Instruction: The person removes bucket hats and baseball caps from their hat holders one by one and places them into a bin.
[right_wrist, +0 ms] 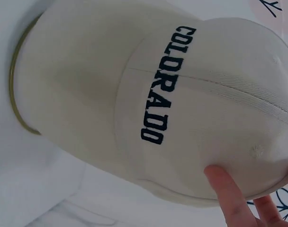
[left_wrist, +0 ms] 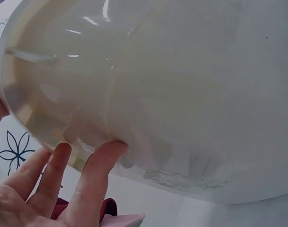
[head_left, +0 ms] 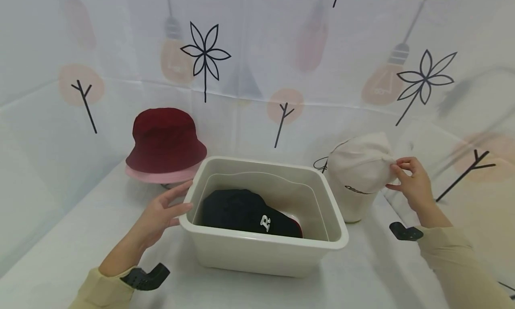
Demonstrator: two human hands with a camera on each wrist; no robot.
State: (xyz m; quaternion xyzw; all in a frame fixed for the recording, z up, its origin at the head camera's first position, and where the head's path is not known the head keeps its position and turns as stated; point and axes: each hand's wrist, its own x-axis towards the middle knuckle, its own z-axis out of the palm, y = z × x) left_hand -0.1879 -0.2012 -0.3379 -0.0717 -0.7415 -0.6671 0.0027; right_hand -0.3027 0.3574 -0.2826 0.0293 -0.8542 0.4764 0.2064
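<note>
Fingers of the left hand (head_left: 158, 216) are spread, their tips resting against the left end of the tub (head_left: 257, 263), at the rim and just under it. Behind that hand a dark red hat (head_left: 164, 139) sits crown up on the white table (head_left: 386, 273), with a pink brim (head_left: 164, 177) showing below its own; whether that is a second hat I cannot tell. Next comes the tub itself, upright on the table. Inside it a dark cap (head_left: 235, 210) with a white letter R lies towards the left, its peak pointing right. Beyond the tub's right end, outside it, stands the cream cap (right_wrist: 191, 109) marked COLORADO, peak sloping down. Farthest right, the right hand (head_left: 412, 184) pinches the edge of this cap's crown between thumb and fingers; whether the cap is lifted at all is unclear.

Judging by how things lie, the work looks only partly done: one cap is in the tub, the cream one is in hand but outside, and the dark red hat is left untouched.
</note>
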